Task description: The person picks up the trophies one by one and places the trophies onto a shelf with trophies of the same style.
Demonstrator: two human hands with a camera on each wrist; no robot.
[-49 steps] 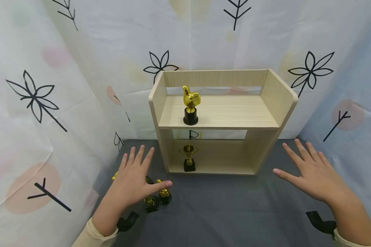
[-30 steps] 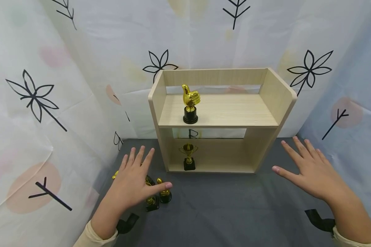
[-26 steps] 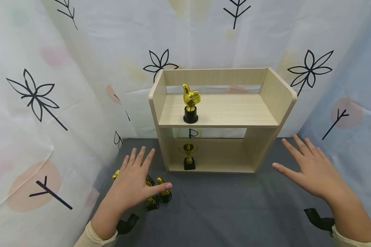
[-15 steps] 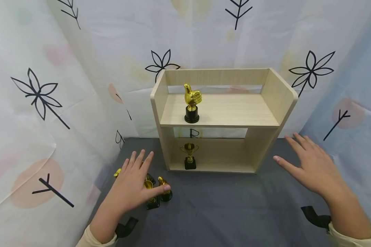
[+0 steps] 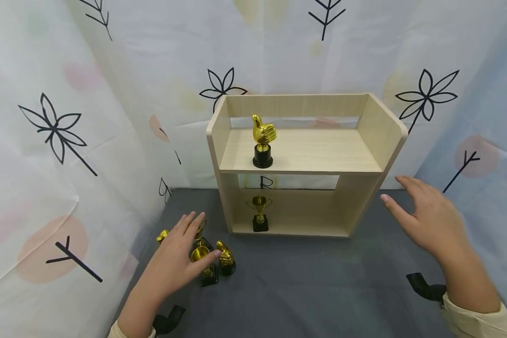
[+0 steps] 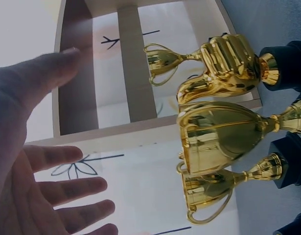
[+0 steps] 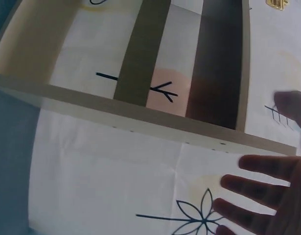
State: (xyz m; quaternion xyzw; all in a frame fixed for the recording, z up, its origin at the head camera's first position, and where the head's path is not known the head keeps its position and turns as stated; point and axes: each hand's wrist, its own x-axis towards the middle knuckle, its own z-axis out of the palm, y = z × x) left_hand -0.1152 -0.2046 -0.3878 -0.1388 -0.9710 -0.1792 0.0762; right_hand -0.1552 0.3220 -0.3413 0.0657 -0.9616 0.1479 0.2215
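Observation:
My left hand (image 5: 175, 260), fingers extended, hovers above a cluster of small gold trophies at the left of the table. Beside its thumb stand a gold cup trophy (image 5: 200, 254) and a thumbs-up trophy (image 5: 226, 257), both on black bases. A second cup (image 6: 206, 188) shows behind the first in the left wrist view, and a gold piece (image 5: 162, 235) peeks out left of the hand. My right hand (image 5: 435, 220) is held in the air right of the wooden shelf (image 5: 304, 172), holding nothing. On the shelf, a thumbs-up trophy (image 5: 263, 141) stands above and a cup trophy (image 5: 259, 213) below.
The two-tier shelf stands at the back of the grey-covered table (image 5: 304, 291). White patterned cloth (image 5: 126, 94) hangs behind and along both sides. Each wrist carries a black strap piece (image 5: 424, 287).
My left hand has drawn slightly down and tilted, uncovering more of the cup trophies. My right hand has turned and its fingers have closed together somewhat. The trophies stay in place.

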